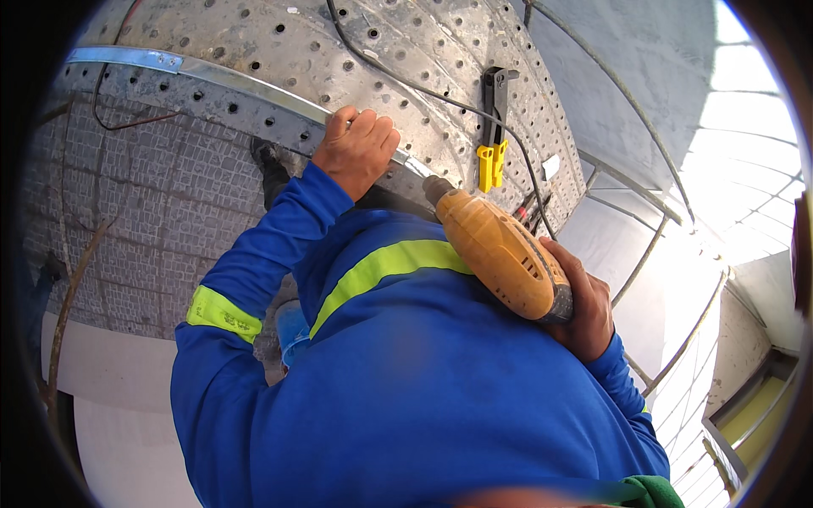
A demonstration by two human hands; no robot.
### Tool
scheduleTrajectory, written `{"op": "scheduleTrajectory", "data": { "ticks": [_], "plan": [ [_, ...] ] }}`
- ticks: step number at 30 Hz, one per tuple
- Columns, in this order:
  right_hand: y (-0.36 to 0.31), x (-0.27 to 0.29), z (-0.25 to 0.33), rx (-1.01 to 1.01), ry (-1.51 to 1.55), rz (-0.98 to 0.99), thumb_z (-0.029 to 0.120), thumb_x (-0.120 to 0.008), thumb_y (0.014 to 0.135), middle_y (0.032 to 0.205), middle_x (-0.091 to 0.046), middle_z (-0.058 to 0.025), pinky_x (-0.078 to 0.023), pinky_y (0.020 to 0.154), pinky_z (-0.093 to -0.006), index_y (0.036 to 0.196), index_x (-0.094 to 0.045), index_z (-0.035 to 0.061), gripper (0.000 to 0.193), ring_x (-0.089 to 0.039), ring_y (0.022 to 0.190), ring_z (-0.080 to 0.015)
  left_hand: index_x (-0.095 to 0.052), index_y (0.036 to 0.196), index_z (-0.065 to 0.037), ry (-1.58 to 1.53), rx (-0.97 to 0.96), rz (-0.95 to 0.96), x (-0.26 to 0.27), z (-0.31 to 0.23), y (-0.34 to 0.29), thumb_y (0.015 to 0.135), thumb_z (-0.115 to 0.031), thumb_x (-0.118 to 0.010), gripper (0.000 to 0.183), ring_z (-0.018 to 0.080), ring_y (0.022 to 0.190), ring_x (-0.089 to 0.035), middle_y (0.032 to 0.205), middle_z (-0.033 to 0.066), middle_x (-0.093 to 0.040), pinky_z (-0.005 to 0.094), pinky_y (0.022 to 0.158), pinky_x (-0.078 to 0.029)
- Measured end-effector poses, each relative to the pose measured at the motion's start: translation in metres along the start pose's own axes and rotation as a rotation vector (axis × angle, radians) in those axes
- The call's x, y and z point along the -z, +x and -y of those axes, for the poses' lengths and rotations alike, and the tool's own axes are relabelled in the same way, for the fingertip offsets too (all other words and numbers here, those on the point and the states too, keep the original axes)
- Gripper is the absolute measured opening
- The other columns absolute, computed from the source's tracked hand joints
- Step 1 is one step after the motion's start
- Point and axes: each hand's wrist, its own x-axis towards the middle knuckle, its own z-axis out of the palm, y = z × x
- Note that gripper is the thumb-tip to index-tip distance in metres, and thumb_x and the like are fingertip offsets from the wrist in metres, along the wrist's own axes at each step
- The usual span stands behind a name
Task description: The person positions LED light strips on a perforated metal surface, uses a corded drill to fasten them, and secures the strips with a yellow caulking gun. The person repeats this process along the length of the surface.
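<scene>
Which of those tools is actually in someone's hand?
The orange drill, held at its rear by the right hand; the black tool with yellow grips lies on the perforated metal surface.

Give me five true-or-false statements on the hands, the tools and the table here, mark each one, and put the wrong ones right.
1. The left hand grips the metal strip. True.
2. The right hand holds the drill by its chuck. False: it is at the back end, away from the chuck.
3. The tool with yellow handles lies on the tiled floor. False: it lies on the metal table.
4. A black cable runs across the holed tabletop. True.
5. The left sleeve is plain red. False: it is blue with a yellow-green band.
</scene>
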Motion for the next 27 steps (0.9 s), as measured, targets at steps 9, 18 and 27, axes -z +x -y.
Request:
{"op": "scheduleTrajectory", "data": {
  "ticks": [9, 18, 27],
  "plan": [
    [0.0003, 0.0002, -0.002, 0.004, 0.012, 0.006, 0.014, -0.083, 0.08, 0.115, -0.074, -0.0197, -0.059, 0.084, -0.0411, 0.137, -0.058, 0.0035, 0.064, -0.075, 0.099, -0.0375, -0.059, 0.08, -0.021, -0.051, 0.014, 0.015, 0.0007, -0.0005, -0.0003, 0.072, -0.025, -0.072, 0.016, 0.0146, 0.088, -0.058, 0.081, -0.0029, -0.053, 0.0362, 0.095, -0.037],
    [0.0018, 0.0017, -0.001, 0.011, -0.014, 0.014, 0.013, -0.083, 0.078, 0.109, -0.075, -0.02, -0.059, 0.084, -0.0418, 0.139, -0.058, 0.0043, 0.066, -0.075, 0.098, -0.0382, -0.058, 0.078, -0.021, -0.035, 0.009, -0.01, -0.0002, 0.0004, 0.0002, 0.073, -0.022, -0.07, 0.012, 0.0147, 0.089, -0.058, 0.08, -0.0029, -0.053, 0.036, 0.095, -0.038],
    [0.0029, 0.0016, -0.0029, 0.025, -0.036, 0.009, 0.013, -0.083, 0.078, 0.107, -0.075, -0.0198, -0.059, 0.083, -0.0421, 0.139, -0.058, 0.0054, 0.066, -0.075, 0.097, -0.0379, -0.059, 0.082, -0.02, -0.042, 0.012, 0.053, 0.0003, 0.0002, -0.0007, 0.073, -0.027, -0.073, 0.018, 0.0153, 0.091, -0.058, 0.084, -0.0027, -0.054, 0.0368, 0.096, -0.038]
  ]
}}
